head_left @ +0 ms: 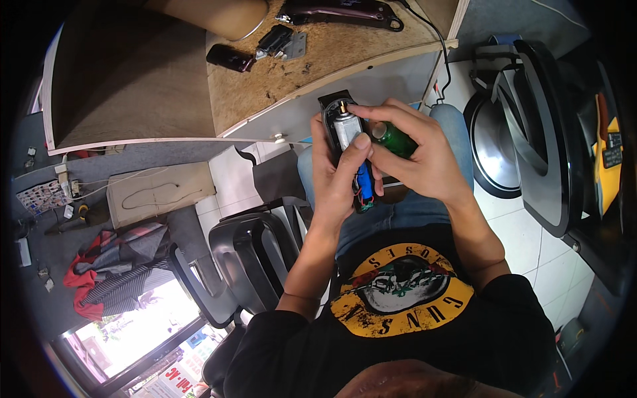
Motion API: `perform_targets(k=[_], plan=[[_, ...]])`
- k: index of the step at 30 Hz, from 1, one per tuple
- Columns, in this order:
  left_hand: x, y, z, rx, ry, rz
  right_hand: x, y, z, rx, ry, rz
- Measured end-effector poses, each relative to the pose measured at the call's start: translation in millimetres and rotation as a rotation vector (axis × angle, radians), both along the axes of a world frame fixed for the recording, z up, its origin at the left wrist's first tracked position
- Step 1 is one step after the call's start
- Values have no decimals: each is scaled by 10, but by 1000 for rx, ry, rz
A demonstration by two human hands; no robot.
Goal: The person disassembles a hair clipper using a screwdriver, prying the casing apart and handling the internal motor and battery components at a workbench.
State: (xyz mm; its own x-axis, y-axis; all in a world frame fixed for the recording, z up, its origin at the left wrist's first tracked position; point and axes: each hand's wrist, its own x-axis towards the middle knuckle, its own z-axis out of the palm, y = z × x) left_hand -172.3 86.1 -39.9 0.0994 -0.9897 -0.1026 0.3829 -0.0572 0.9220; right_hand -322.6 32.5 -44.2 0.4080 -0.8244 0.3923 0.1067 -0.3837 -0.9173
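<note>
Nearest to the camera, far behind the fingers, is a blurred part of the person's head (405,383), then the black shirt (507,331); the opened hair clipper (344,126) is between the two hands, above the lap. The left hand (333,178) is wrapped round its body, with the thumb lying on the silver motor (343,134); the right hand (428,156) holds a green handle (398,139) between thumb and forefinger, of which tool I cannot tell; this forefinger is bent in beside the gold-coloured shaft (343,107), touching or almost touching. Below the left thumb are the blue battery (363,179) and thin wires; ahead of the fingers, on the wooden shelf (255,86), lies a dark red piece (229,58). For good work, I think, the thumb should press evenly, so the motor does not tilt; the forefinger should be gentle near the shaft; the wires should not be pinched.
</note>
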Motion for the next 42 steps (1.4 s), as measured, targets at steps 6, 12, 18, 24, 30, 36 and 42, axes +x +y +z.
perform_targets(k=[6, 12, 18, 24, 30, 36, 42], plan=[[7, 14, -31, -58, -49, -10, -8, 62, 81, 75, -13, 7], [-18, 24, -45, -117, -168, 54, 11, 99, 45, 68, 11, 5], [-33, 13, -146, -183, -170, 108, 59, 167, 186, 102, 128, -139], [-66, 7, -143, -166, -174, 140, 75, 172, 157, 148, 116, -182], [-47, -32, -259, -190, -193, 152, 105, 153, 123, 1, 162, -253], [-64, -14, -206, -176, -493, 211, 119, 188, 67, 88, 83, -294], [-63, -9, -133, -92, -445, 240, 139, 219, 62, 375, -125, -258]])
